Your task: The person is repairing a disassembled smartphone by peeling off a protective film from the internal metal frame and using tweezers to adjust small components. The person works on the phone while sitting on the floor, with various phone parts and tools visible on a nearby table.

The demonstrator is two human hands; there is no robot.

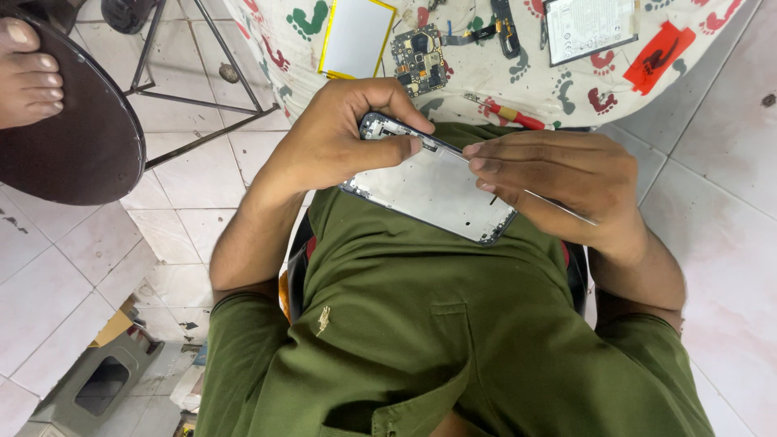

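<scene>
Hands over lap | left hand [336, 137] clamps phone frame [429, 190] steady | right hand [558, 182] pinches thin tool [558, 209] at frame's edge

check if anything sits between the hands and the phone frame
Nothing visible does: the left hand grips the phone frame at its top end, and the right hand rests on its edge, holding a thin tool.
</scene>
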